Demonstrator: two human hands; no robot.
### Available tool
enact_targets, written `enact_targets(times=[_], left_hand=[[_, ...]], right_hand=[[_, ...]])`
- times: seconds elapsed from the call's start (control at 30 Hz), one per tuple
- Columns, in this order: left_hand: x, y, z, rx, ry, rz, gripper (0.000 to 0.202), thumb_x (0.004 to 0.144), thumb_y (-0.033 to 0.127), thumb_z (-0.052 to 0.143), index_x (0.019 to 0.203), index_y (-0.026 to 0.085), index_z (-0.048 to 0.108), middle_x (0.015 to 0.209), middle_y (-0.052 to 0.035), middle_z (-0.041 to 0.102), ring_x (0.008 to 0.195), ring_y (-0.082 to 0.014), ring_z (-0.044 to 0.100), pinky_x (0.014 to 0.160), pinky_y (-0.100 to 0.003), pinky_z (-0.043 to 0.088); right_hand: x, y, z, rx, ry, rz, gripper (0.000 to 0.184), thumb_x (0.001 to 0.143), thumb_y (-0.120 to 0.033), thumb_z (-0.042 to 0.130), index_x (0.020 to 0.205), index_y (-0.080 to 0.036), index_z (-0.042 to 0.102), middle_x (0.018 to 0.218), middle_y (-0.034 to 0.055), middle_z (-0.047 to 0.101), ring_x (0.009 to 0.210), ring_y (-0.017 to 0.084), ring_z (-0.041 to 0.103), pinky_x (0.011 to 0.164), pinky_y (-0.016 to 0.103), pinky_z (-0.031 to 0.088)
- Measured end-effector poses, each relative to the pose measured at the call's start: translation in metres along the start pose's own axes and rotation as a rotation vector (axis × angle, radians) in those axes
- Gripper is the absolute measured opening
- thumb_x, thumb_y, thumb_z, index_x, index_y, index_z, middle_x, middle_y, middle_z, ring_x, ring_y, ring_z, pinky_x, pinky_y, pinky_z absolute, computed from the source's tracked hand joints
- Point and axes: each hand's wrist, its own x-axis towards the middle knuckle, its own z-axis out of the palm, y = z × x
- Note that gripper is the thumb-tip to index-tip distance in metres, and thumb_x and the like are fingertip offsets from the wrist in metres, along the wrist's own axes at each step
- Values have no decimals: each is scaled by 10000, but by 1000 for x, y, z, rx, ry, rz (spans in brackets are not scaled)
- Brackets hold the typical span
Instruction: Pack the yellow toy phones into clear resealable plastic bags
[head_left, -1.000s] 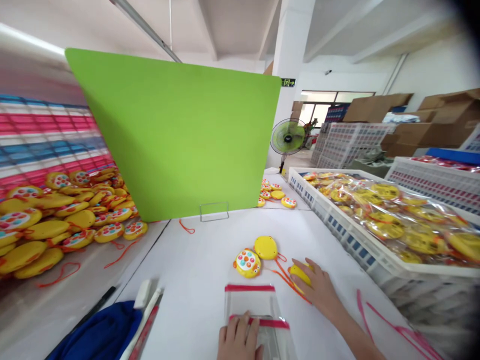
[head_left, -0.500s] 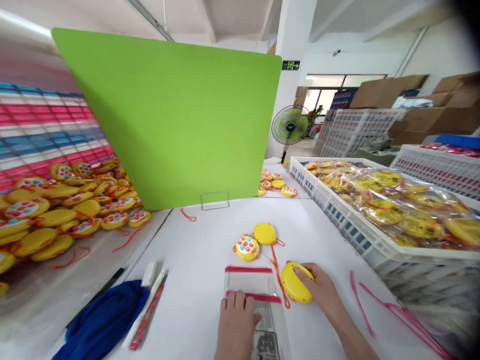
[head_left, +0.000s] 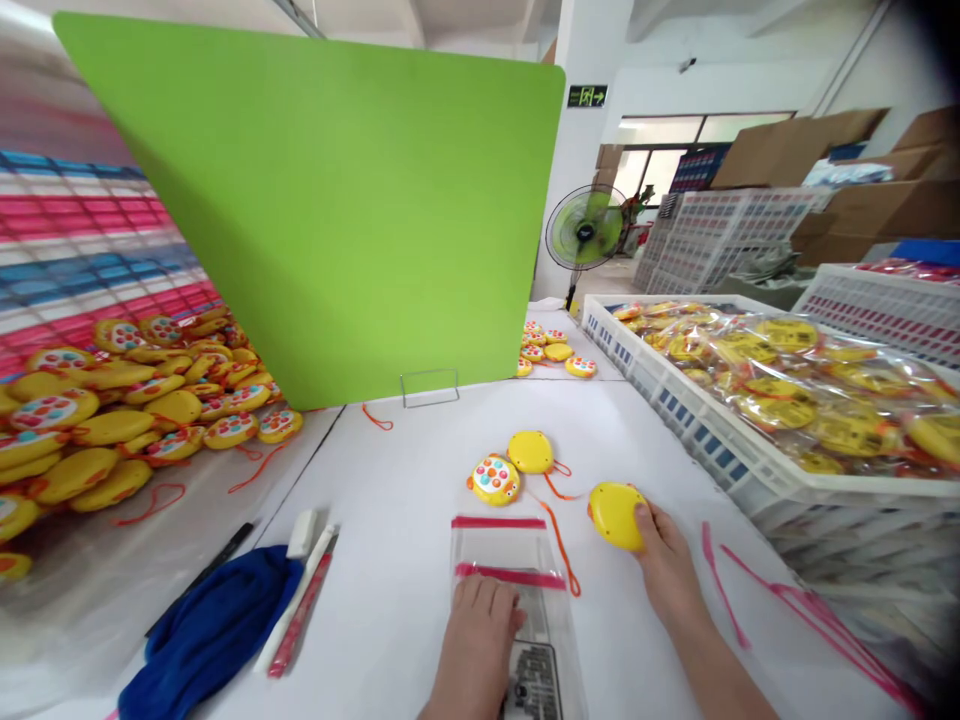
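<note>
While the left hand (head_left: 476, 640) lies open on a plastic bag (head_left: 495, 545), right-hand fingers (head_left: 646, 522) curled around a yellow toy (head_left: 615, 516).

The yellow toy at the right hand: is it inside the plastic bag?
No, the yellow toy lies outside, touching the right hand, beside the plastic bag.

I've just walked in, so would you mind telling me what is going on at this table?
A person is working at a white table. Their left hand lies flat on a clear plastic bag with red strips, and their right hand touches a round yellow toy. A button-faced toy and a plain yellow toy lie beyond the bag. A white crate of bagged toys stands to the right, and a loose toy pile lies to the left.
</note>
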Motion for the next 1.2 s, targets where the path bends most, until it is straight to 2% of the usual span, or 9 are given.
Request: enact_targets(times=[0.13, 0.37, 0.57, 0.67, 0.8, 0.87, 0.93, 1.03, 1.2], left_hand=[[2, 2, -7, -110, -18, -45, 211, 855, 55, 538, 980, 206, 618, 958, -35, 627, 906, -228, 535, 849, -407, 455], [3, 2, -11, -137, -27, -57, 205, 854, 60, 521, 952, 201, 633, 951, -42, 636, 907, -228, 544, 865, -413, 458], [2, 0, -10, -92, 16, -31, 441, 853, 83, 519, 1278, 198, 514, 1019, -62, 644, 930, -225, 557, 875, -393, 460], [-1, -2, -6, -138, 2, -60, 554, 863, 89, 487, 1399, 174, 375, 997, -74, 633, 912, -229, 550, 880, -402, 455], [-4, -4, -5, -249, 31, -87, 663, 878, 90, 451, 1478, 154, 176, 984, -81, 602, 897, -220, 538, 853, -390, 468], [-4, -3, -7, -270, 38, -89, 651, 874, 73, 438, 1472, 145, 190, 1002, -93, 602, 900, -220, 537, 850, -395, 470], [-3, -2, -11, -266, 14, -76, 570, 847, 39, 453, 1397, 153, 356, 1023, -97, 610, 918, -229, 536, 852, -406, 467], [0, 2, -16, -228, -31, -48, 351, 824, 29, 494, 1129, 175, 587, 987, -80, 624, 919, -244, 535, 843, -425, 464], [2, 4, -19, -191, 27, -24, 187, 891, 115, 487, 1021, 171, 610, 949, -84, 608, 897, -240, 534, 819, -418, 473]], right_hand=[[-1, -4, 1, 103, 10, 7, 552, 756, -553, 650, 1172, -199, 570, 1192, 79, 632, 1076, 249, 611, 798, 323, 572], [4, -4, -1, 292, 43, -14, 428, 663, -379, 785, 996, -229, 561, 1138, 33, 626, 1092, 222, 595, 875, 367, 550], [-5, -8, 4, 228, 19, -3, 454, 669, -420, 770, 1027, -243, 555, 1132, 33, 629, 1046, 234, 611, 825, 384, 563], [-20, -19, 10, 128, -184, 21, 532, 680, -414, 769, 1130, -260, 532, 1107, 29, 643, 1002, 226, 620, 832, 371, 544], [-45, -43, 16, -69, -786, 47, 473, 727, -361, 745, 1137, -239, 542, 1030, 39, 648, 929, 221, 612, 815, 358, 515], [-56, -54, 18, -192, -1034, 26, 440, 717, -344, 755, 1104, -226, 583, 1017, 42, 638, 926, 225, 592, 819, 351, 493], [-63, -59, 21, -265, -1129, -5, 435, 701, -332, 770, 1089, -223, 608, 1025, 38, 626, 945, 222, 573, 841, 337, 466], [-68, -56, 30, -173, -1077, 24, 442, 705, -352, 766, 1089, -231, 586, 1006, 24, 614, 930, 207, 573, 821, 321, 462], [-71, -45, 48, 56, -875, 104, 484, 727, -362, 752, 1130, -245, 511, 1051, 43, 626, 977, 216, 597, 839, 355, 484]])
